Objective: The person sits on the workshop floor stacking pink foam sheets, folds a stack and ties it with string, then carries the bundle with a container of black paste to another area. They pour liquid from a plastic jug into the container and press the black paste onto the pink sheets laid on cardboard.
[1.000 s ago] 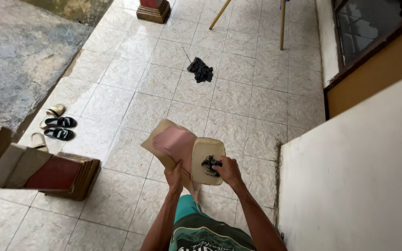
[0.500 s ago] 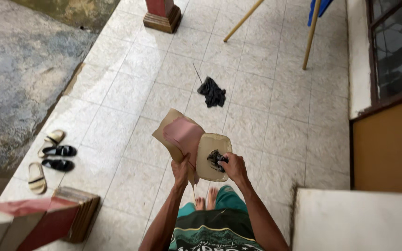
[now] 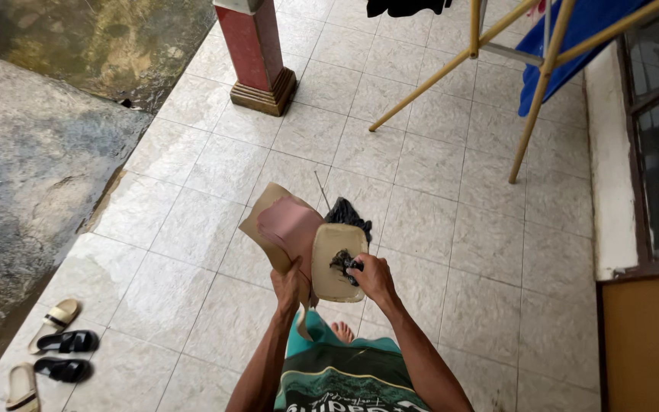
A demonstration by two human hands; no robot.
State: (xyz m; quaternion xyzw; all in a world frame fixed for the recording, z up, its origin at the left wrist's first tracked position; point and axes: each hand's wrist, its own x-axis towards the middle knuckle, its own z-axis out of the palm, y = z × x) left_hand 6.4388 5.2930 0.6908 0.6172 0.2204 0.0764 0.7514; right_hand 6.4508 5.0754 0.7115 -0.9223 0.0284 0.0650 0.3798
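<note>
The cardboard sheet (image 3: 284,229), tan with a pink patch, is held up over the tiled floor (image 3: 436,221) in front of the person; the left hand (image 3: 287,286) is clamped on its near lower edge; just right of it and overlapping it sits a cream oval pad (image 3: 337,259), and the right hand (image 3: 371,276) is closed on a small dark clump (image 3: 343,263) pressed against that pad; the hands are close together but not touching.

Likely slips, as a judgement: the sheet is gripped at one edge only, so it could fold or twist out of the fingers; the dark clump is small and could drop if the right hand loosens; a bare foot (image 3: 342,331) stands directly below, so anything falling would land on or beside it.

A black bundle (image 3: 348,214) lies on the floor just beyond the pad; open tiles spread to the right and far side; far right stand the yellow legs of a drying rack (image 3: 532,114); far left a red pillar (image 3: 253,49); the tiled edge drops to wet concrete (image 3: 32,168) on the left, with sandals (image 3: 55,347) near that edge.
</note>
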